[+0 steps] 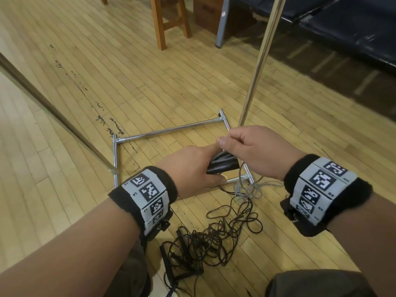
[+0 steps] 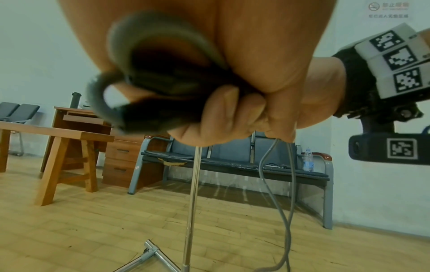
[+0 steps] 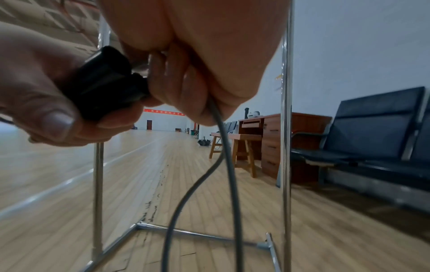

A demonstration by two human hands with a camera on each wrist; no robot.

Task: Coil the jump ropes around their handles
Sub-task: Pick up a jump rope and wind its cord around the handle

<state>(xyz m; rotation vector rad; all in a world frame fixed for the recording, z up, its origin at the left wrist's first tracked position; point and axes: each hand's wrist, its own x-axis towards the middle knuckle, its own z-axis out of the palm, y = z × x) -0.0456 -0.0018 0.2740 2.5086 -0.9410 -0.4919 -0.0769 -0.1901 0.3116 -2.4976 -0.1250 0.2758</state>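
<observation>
My left hand [image 1: 192, 168] grips the black handles [image 1: 222, 165] of a jump rope, held side by side above the floor. The handles [image 3: 104, 82] fill the left of the right wrist view. My right hand [image 1: 250, 151] pinches the grey rope [image 1: 241, 179] just beside the handles. The grey rope [image 3: 223, 165] hangs from my right fingers in two strands down to a loose heap [image 1: 248, 190] on the floor. In the left wrist view grey rope loops [image 2: 121, 73] lie blurred around the handles. A tangle of black jump ropes [image 1: 216, 241] with black handles [image 1: 167, 264] lies near my knees.
A chrome rack base [image 1: 169, 130] sits on the wooden floor with an upright pole [image 1: 261, 58] just behind my hands. A slanted bar [image 1: 53, 110] crosses on the left. A wooden stool [image 1: 169, 20], a desk [image 3: 267, 136] and dark bench seats [image 1: 342, 28] stand beyond.
</observation>
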